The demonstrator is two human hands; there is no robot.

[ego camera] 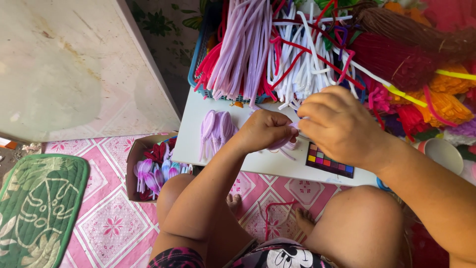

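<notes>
Clearly the lilac pipe cleaner (286, 144), pinched between the left hand (263, 130) and the right hand (337, 126), looks light and bendy, best gripped near its ends.

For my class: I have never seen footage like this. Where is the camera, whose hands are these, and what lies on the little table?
There is one picture, from a camera worn on a person's head, looking down at their own bare hands and knees. The left hand and right hand meet over a white table, pinching a lilac pipe cleaner. On the table lie finished lilac loops, a colour card and a basket of pipe cleaners. A box of loops stands on the pink floor mat.
</notes>
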